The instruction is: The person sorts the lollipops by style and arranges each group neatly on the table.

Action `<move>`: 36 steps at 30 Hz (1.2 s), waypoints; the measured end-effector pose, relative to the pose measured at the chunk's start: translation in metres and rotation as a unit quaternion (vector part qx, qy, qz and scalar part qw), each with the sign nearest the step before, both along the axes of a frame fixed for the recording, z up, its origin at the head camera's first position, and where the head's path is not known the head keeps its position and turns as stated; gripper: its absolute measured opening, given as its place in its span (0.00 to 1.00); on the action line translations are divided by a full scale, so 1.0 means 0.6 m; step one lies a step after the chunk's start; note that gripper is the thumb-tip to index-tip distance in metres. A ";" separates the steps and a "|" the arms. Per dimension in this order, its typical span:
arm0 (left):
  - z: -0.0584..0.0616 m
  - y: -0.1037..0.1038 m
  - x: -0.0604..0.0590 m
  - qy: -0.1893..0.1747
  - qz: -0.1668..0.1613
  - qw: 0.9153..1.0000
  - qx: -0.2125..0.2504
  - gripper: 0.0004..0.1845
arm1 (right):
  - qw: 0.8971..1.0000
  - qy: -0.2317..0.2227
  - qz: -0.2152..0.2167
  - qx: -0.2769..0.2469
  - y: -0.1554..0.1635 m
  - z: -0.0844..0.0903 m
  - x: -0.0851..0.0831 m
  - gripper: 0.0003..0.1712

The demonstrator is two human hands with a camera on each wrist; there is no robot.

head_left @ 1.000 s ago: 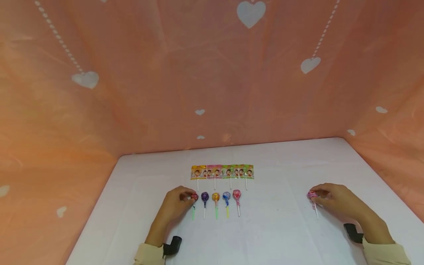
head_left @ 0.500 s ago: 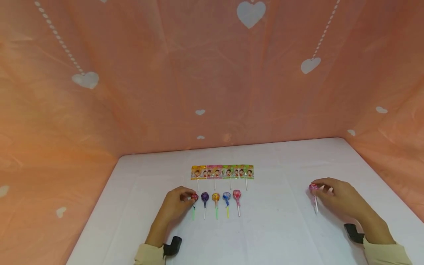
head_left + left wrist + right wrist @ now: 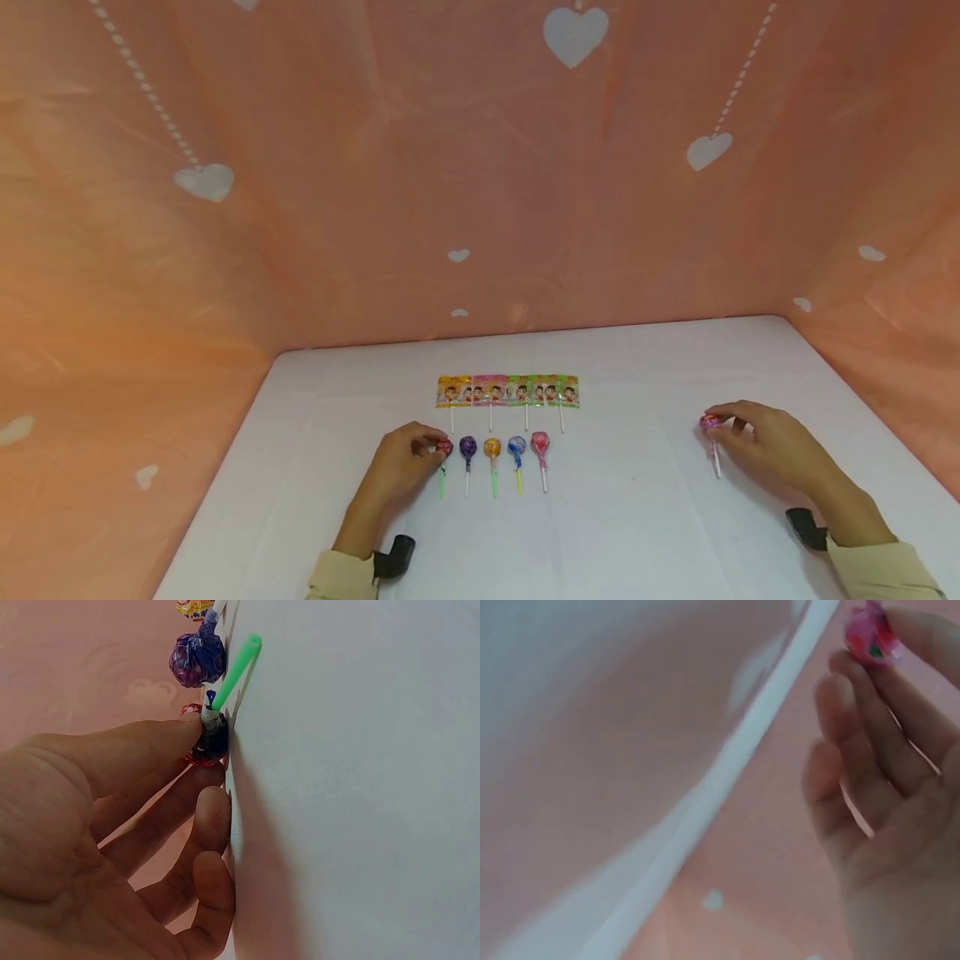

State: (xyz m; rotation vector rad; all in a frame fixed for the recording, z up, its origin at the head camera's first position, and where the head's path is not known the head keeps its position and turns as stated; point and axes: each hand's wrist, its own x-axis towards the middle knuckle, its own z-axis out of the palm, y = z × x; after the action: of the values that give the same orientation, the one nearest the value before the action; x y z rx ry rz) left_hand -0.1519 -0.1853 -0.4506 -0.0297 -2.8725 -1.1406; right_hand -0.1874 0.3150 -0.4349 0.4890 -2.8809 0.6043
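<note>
My left hand (image 3: 405,462) pinches the red, dark-wrapped head of a lollipop (image 3: 210,742) between thumb and fingers, at the left end of a row. Its green stick (image 3: 238,671) points toward the front of the table. Far to the right, my right hand (image 3: 772,442) pinches a pink lollipop (image 3: 866,636) by its wrapped head, with the white stick (image 3: 716,462) hanging down. Beside the left hand lie a purple lollipop (image 3: 468,448), an orange one (image 3: 492,449), a blue one (image 3: 517,447) and a pink-red one (image 3: 540,443).
Behind the row, several flat-packed lollipops (image 3: 491,392) in yellow, pink and green wrappers lie side by side, sticks toward me. A white cloth (image 3: 630,533) covers the table. An orange curtain (image 3: 420,183) with white hearts rises at the back and sides.
My right hand has shifted slightly away from me with the pink lollipop, whose stick now hangs a little farther back. The left hand keeps its pinch on the red lollipop.
</note>
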 end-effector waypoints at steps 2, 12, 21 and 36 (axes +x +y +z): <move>0.001 0.000 0.000 -0.004 0.002 1.000 -0.001 0.10 | 1.000 -0.013 -0.005 0.001 -0.005 -0.002 0.004 0.18; 0.001 -0.002 0.002 0.008 -0.005 1.000 -0.006 0.10 | 0.999 0.014 -0.022 0.023 -0.058 -0.007 0.027 0.20; 0.003 0.001 0.000 -0.010 0.002 1.000 -0.008 0.10 | 0.999 0.016 -0.038 -0.029 -0.091 -0.008 0.036 0.18; 0.007 0.003 0.001 -0.011 0.006 1.000 -0.004 0.09 | 0.997 -0.003 -0.047 -0.058 -0.095 -0.010 0.035 0.19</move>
State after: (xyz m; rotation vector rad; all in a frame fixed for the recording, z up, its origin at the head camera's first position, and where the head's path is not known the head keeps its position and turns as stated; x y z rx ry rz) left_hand -0.1515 -0.1838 -0.4462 0.0006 -2.8919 -1.1340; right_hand -0.1667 0.2582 -0.4407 0.3333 -2.8343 0.7526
